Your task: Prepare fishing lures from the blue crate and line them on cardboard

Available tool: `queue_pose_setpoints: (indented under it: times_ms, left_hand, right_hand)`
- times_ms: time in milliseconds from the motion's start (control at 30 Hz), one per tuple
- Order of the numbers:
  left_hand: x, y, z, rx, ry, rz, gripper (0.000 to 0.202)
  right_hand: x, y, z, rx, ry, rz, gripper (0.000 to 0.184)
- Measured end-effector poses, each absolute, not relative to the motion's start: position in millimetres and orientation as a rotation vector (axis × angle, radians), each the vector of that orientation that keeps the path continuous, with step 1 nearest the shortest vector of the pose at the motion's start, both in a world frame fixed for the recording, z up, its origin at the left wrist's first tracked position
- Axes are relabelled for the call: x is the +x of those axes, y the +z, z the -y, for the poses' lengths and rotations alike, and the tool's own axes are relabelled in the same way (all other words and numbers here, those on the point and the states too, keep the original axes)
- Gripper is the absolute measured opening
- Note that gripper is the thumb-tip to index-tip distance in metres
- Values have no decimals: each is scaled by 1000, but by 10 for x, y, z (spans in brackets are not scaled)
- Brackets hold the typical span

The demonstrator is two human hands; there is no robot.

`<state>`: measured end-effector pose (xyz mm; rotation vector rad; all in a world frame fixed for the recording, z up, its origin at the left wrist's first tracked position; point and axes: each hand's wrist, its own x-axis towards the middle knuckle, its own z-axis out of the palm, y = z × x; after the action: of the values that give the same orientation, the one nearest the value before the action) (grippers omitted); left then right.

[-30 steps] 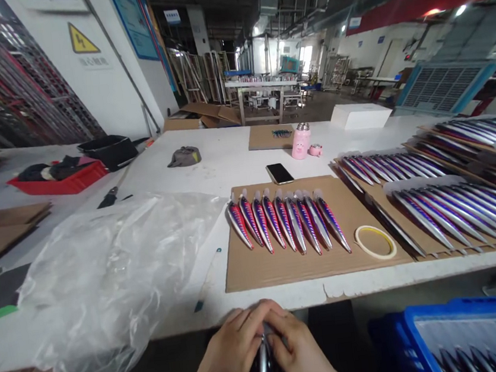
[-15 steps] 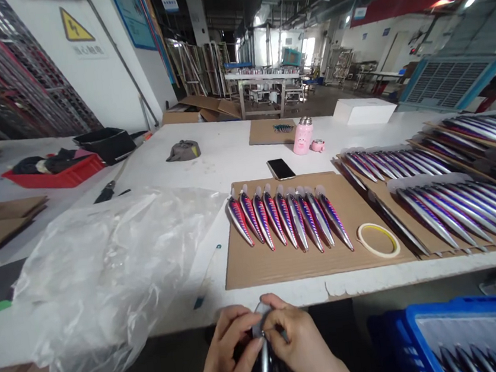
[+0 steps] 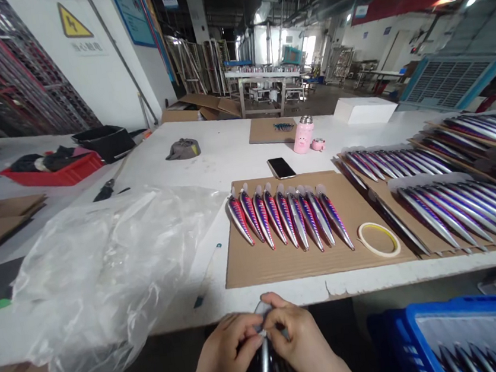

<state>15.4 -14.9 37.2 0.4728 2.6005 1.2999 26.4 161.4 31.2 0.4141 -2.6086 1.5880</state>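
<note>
Just below the table's front edge, my left hand and my right hand meet at the top end of a silvery fishing lure. Fingertips of both hands pinch around that end, where a clear lip sticks up between them. The lure's body points down toward my lap, and its lower part runs out of view. On the table beyond, a row of purple, pink and silver lures lies side by side on a cardboard sheet. A roll of masking tape rests on the same sheet.
More lures lie on cardboard at the right, with a blue crate of lures below. A crumpled plastic bag covers the left side. A phone, pink bottle, cap and red tray are farther back.
My left fingers have shifted slightly and drawn closer together at the lure's lip end. My right hand and the lure stay almost in place.
</note>
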Motion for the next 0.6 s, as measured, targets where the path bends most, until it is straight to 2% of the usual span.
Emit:
queue_pose_setpoints:
  times_ms: [67,300,600]
  left_hand:
    - [146,429,115,493,1170,-2691,13]
    - [131,465,63,567,987,-2785,13]
    - [139,409,129,692,1102,-2770,17]
  right_hand:
    - [265,311,-1612,410,1582,2630,25]
    - [269,370,-1645,450,1574,2673,28]
    - [297,307,-1592,411,1587,2585,23]
